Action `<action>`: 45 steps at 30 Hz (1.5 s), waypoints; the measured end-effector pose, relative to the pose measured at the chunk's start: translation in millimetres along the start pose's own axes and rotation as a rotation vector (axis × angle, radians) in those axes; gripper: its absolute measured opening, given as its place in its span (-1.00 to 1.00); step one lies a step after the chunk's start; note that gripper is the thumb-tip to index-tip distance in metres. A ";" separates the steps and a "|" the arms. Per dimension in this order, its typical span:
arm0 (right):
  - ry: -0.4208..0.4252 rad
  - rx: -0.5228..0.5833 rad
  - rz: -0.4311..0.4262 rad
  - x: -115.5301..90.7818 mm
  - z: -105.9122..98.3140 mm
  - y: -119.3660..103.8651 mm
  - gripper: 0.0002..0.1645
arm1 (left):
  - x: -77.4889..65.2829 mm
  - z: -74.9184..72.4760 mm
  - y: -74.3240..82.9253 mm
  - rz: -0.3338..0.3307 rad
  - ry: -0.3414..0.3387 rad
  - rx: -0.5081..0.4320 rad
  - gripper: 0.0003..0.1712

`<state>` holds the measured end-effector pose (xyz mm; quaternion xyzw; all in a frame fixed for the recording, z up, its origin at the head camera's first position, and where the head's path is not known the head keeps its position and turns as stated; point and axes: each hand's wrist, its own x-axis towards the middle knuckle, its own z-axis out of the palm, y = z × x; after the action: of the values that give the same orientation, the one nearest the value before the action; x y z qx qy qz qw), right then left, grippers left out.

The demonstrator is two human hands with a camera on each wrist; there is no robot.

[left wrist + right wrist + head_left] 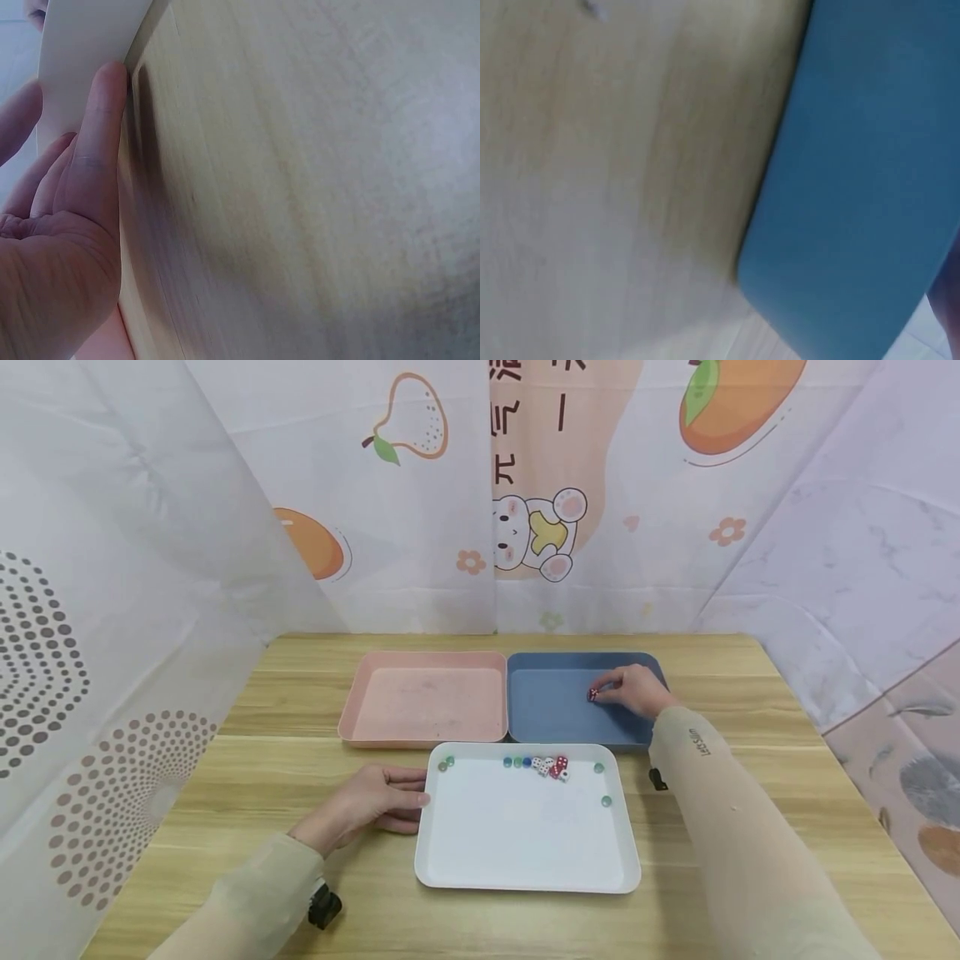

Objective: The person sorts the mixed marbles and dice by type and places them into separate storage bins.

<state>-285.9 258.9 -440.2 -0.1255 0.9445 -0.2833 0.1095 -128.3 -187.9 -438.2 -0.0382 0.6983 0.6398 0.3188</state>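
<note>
Over the blue tray, my right hand pinches a red die with white dots between thumb and fingertips. My left hand holds the left edge of the white tray, its thumb at the rim; in the left wrist view, fingers lie against the tray's outer wall. Toward the far side of the white tray lie white dice, red dice and several glass marbles. The right wrist view shows mostly the blue tray's outer wall, with little of the hand.
A pink tray stands left of the blue one, side by side with it, behind the white tray. All three rest on a wood-grain table. Printed cloth hangs behind the table and along its sides.
</note>
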 end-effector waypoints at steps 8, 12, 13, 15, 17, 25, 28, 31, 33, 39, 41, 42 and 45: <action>-0.003 -0.005 -0.016 -0.1 1.9 -1.1 -0.73 | -0.9 0.5 0.3 -0.001 0.002 0.006 -0.25; -0.016 0.001 0.001 0.2 2.5 -1.9 -0.72 | -1.9 0.8 0.9 -0.005 0.006 0.011 -0.26; -0.018 0.002 0.003 0.5 2.6 -2.1 -0.71 | -2.2 0.7 1.0 -0.006 0.007 0.012 -0.26; -0.024 0.001 0.003 1.1 2.6 -2.5 -0.70 | -2.7 0.7 1.2 -0.005 0.006 0.014 -0.26; -0.029 0.002 0.002 1.1 1.9 -2.1 -0.69 | -3.0 0.9 1.4 -0.002 0.004 0.017 -0.26; -0.056 0.022 0.012 0.3 -1.5 -0.8 -0.69 | -3.3 1.6 -0.2 0.004 -0.008 0.022 -0.25; -0.057 0.025 0.009 -0.3 -2.2 -0.9 -0.69 | -3.0 1.3 -0.7 0.008 -0.011 0.020 -0.24; -0.057 0.026 0.008 -1.1 -2.2 -1.4 -0.70 | -3.3 1.3 -0.6 0.010 -0.013 0.021 -0.23; -0.060 0.027 0.010 -1.6 -2.2 -1.9 -0.69 | -3.5 1.3 -0.3 0.009 -0.013 0.023 -0.23; -0.080 0.053 0.030 -2.3 -3.0 -3.2 -0.56 | -3.8 1.0 1.1 0.004 -0.013 0.031 -0.24; -0.082 0.063 0.040 -3.1 -4.4 -3.6 -0.52 | -3.9 1.0 1.5 0.002 -0.013 0.032 -0.25; -0.083 0.067 0.043 -3.8 -5.2 -4.0 -0.49 | -4.2 1.2 1.5 0.003 -0.013 0.033 -0.24; -0.081 0.073 0.044 -5.2 -7.4 -4.0 -0.46 | -4.4 1.7 1.3 0.004 -0.012 0.034 -0.23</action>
<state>-282.3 261.0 -431.3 -0.1120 0.9309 -0.3095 0.1585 -124.7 -187.7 -434.9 -0.0274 0.7073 0.6286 0.3221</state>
